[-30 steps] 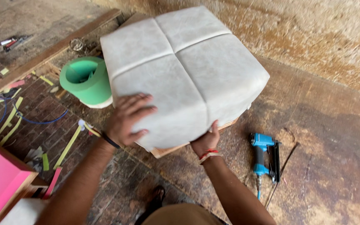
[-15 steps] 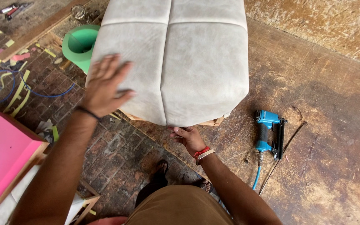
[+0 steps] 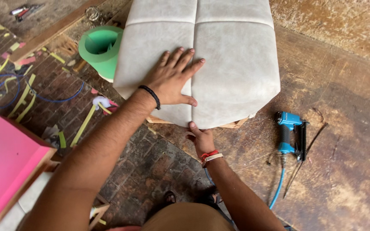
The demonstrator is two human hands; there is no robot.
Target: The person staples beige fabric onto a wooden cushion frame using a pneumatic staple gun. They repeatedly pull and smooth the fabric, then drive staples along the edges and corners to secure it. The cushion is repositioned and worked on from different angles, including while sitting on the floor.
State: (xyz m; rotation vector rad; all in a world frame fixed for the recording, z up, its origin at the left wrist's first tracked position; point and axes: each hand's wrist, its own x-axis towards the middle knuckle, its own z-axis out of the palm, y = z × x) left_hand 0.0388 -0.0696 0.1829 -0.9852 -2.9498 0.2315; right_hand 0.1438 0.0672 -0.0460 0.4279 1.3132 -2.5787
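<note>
A padded stool cushion in pale grey fabric, split by seams into four panels, rests on a wooden frame whose edge shows below it. My left hand lies flat on the near left panel, fingers spread, a black band on the wrist. My right hand reaches under the near edge at the middle seam, its thumb pressed on the fabric and its fingers hidden beneath. A red and white band circles that wrist.
A blue pneumatic stapler with a blue hose lies on the worn floor to the right. A green foam roll stands left of the cushion. A pink box sits lower left, among fabric scraps and a blue cord.
The cushion has turned so a flat side faces me. My left hand slid from its left side onto the top near the centre seam. My right hand stays under the near edge.
</note>
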